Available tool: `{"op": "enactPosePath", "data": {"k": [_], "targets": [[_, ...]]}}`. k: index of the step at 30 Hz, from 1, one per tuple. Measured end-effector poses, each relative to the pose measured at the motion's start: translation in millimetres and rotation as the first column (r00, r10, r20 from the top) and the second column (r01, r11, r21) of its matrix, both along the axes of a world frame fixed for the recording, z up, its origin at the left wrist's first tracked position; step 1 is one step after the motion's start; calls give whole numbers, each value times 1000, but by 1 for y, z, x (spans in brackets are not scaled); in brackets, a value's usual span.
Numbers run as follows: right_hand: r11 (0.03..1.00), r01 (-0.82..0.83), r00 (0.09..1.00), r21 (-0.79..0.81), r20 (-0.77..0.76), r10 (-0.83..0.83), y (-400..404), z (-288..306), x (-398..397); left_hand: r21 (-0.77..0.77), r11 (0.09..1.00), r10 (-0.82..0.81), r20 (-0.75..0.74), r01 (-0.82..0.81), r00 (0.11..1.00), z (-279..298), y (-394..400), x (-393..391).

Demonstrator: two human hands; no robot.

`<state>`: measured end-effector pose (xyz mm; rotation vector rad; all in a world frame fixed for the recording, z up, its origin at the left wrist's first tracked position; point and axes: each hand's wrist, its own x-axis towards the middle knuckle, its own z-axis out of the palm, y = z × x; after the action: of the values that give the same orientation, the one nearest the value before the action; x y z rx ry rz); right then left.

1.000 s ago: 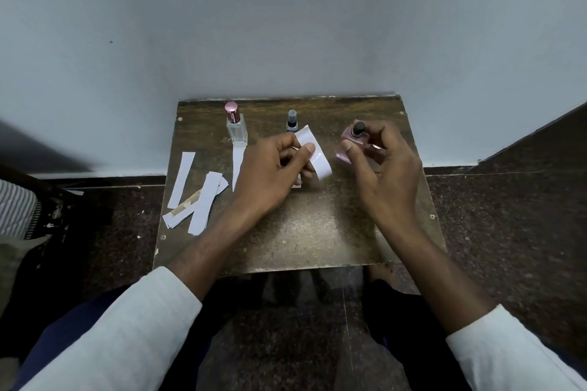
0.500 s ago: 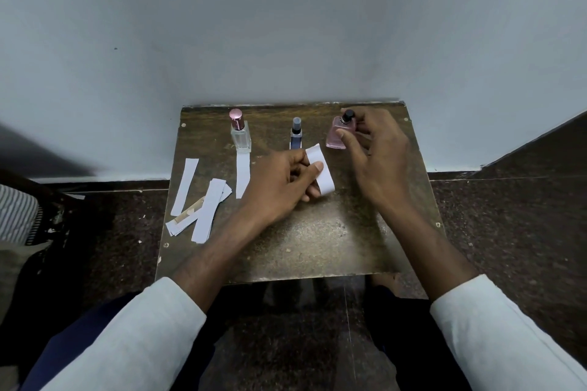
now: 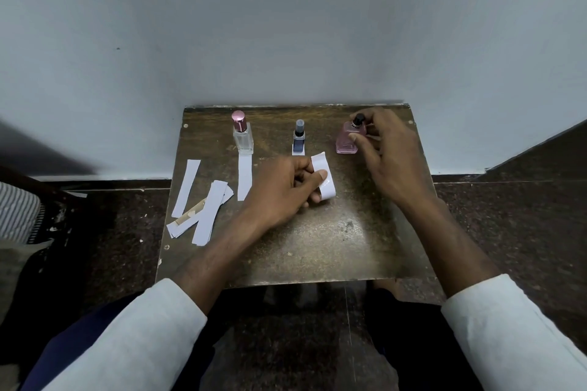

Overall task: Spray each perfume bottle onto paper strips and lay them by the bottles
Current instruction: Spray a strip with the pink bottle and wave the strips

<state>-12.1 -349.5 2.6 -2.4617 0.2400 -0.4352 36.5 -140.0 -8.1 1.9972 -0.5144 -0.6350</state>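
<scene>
Three perfume bottles stand in a row along the far edge of the small brown tabletop (image 3: 317,241), close to the pale wall (image 3: 286,25). On the left is the clear bottle (image 3: 243,136) with a pink cap, in the middle the dark blue bottle (image 3: 299,139) with a grey cap, on the right the pink bottle (image 3: 347,140) with a black cap. One white paper strip (image 3: 244,178) lies flat just in front of the clear bottle, its far end touching the base. The left hand (image 3: 282,190) hovers near the middle of the tabletop and pinches a curled white strip (image 3: 325,179) between thumb and fingers, just in front of the blue bottle and to its right. The right hand (image 3: 387,152) is at the pink bottle, thumb on its side and forefinger by the cap, the other fingers loosely curled. Several spare strips (image 3: 203,206) lie in a loose, overlapping heap at the left edge. White sleeves (image 3: 143,336) cover both forearms up to the wrists.
</scene>
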Motion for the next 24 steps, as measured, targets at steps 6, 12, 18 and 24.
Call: {"op": "enactPosePath", "data": {"k": [6,12,18,24], "targets": [[1000,3,1000,-12,13,-2,-4,-4,-2,-1,1000,-2,16,2,1000,-2,-2,-2],[988,110,974,111,185,-129,6,12,-23,-49,998,29,-26,-30,999,-1,-5,-4],[949,-89,936,301,-300,183,21,9,-58,-117,993,27,34,-23,999,0,-7,-6],[853,15,914,522,-354,201,22,-1,-74,-105,994,30,64,-23,998,-5,-4,-9]]}}
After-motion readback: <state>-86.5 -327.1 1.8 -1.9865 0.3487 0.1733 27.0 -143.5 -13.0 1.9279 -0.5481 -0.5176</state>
